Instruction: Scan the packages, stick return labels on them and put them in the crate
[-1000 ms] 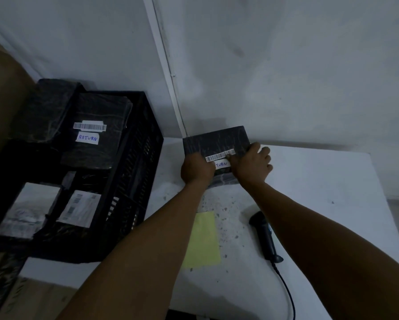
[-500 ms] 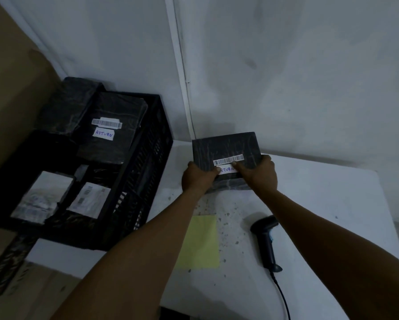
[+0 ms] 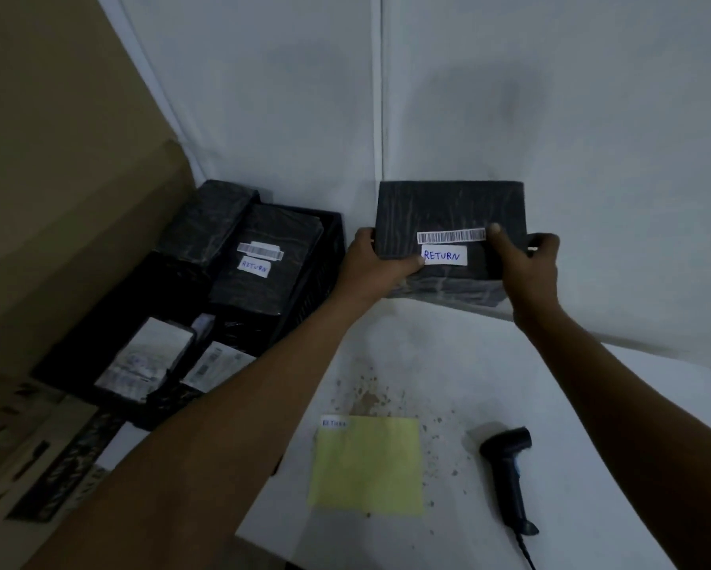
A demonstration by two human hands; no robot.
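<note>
A black wrapped package [image 3: 448, 209] with a barcode strip and a white RETURN label [image 3: 444, 255] is held up above the far end of the white table [image 3: 571, 405]. My left hand [image 3: 376, 265] grips its left edge, thumb on the top face. My right hand [image 3: 524, 261] grips its right edge, thumb by the barcode. To the left stands the black crate [image 3: 316, 277], holding several black packages; the top one [image 3: 263, 261] also bears a barcode and a RETURN label.
A yellow sheet [image 3: 368, 466] with one small label at its corner lies on the table near me. A black handheld scanner [image 3: 508, 475] with a cable lies to its right. A brown cardboard panel [image 3: 57, 199] rises at the left, white walls behind.
Both hands have lifted the package off the table, and it now hangs in the air. The view has swung, so the crate appears lower left.
</note>
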